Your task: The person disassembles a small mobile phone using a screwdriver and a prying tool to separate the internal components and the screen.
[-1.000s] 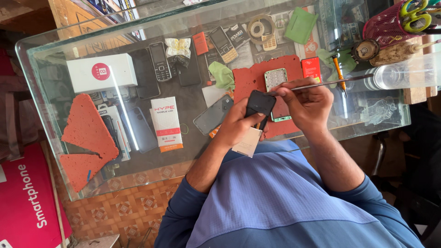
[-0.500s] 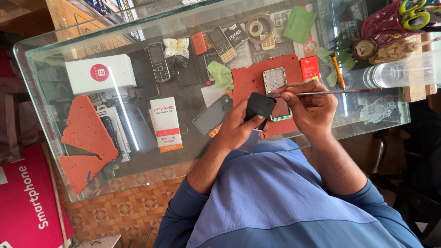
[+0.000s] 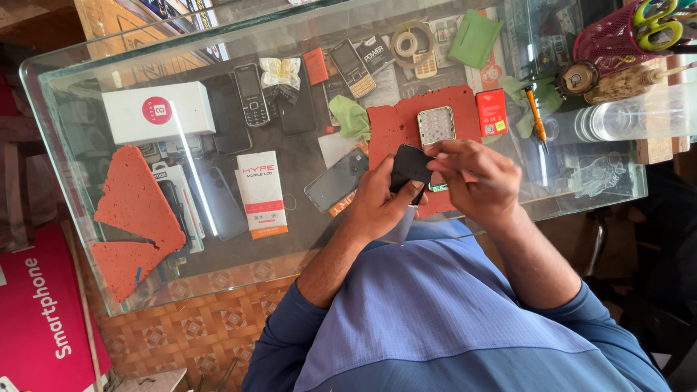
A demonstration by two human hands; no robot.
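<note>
I am watching over the clear glass-topped counter (image 3: 581, 190), which is carrying the red foam work mat (image 3: 396, 125) just beyond the grip, cushioning parts. My left hand (image 3: 377, 203) is wrapping around the small black phone (image 3: 409, 167), steadying it; my right hand (image 3: 475, 178) is pinching its edge, fingertips (image 3: 435, 165) pressed together, probably prying.
</note>
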